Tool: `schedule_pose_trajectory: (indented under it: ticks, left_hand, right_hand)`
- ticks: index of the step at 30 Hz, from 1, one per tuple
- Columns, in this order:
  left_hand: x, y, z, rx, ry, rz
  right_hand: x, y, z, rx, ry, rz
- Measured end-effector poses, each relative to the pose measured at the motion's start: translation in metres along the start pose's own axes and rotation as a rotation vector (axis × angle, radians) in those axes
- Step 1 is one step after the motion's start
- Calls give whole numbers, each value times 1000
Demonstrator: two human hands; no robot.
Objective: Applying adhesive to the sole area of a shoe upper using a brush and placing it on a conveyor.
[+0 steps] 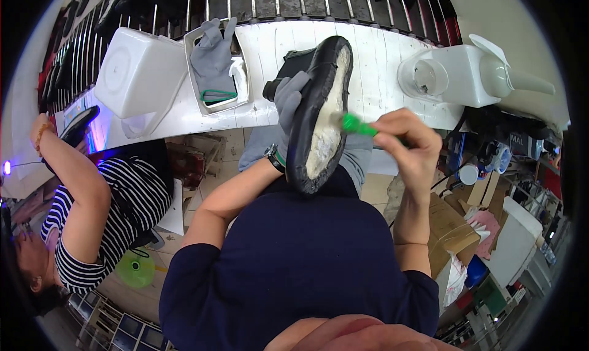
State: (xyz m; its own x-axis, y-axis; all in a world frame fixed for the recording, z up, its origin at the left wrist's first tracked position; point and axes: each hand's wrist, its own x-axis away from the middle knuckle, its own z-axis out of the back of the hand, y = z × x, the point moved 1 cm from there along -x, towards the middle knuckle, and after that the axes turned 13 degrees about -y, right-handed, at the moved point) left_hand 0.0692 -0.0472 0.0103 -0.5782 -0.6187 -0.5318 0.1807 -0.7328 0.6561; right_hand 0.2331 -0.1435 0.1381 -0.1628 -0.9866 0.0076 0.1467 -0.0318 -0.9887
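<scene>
My left hand (291,99), in a grey glove, grips a black shoe (300,145) by its side above the front edge of the white table. The shoe's underside faces up to the right, with a pale, rough middle inside a black rim. In my bare right hand (410,141) is a green-handled brush (357,125), pinched between thumb and fingers. The brush's head meets the pale underside near its middle; its bristles are blurred. Behind my gloved fingers lies a dark object (297,64) on the table, partly hidden by the shoe.
Grey gloves (212,60) lie in a white tray (189,50) beside a white plastic container (138,72). At right stand a white cup (423,75) and white bottle (491,75). A roller conveyor (300,1) runs behind the table (380,57). A co-worker (135,185) sits at left.
</scene>
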Motion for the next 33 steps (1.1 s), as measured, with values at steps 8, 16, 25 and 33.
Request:
schedule_pose_trajectory:
  ticks: [8,16,25,33]
  left_hand:
    - [-10,-8,-4,135,125,-173]
    - [-6,-6,-10,135,173,-135]
    - [-6,-7,-7,134,151,-143]
    - [-9,-3,-3,142,131,-136]
  right_hand:
    - [-1,7,-20,165,-11,35]
    - [-12,22,-14,138,138,-128]
    - [-44,64,5,261,229,-239]
    - [-72,92,25,420,314,-178]
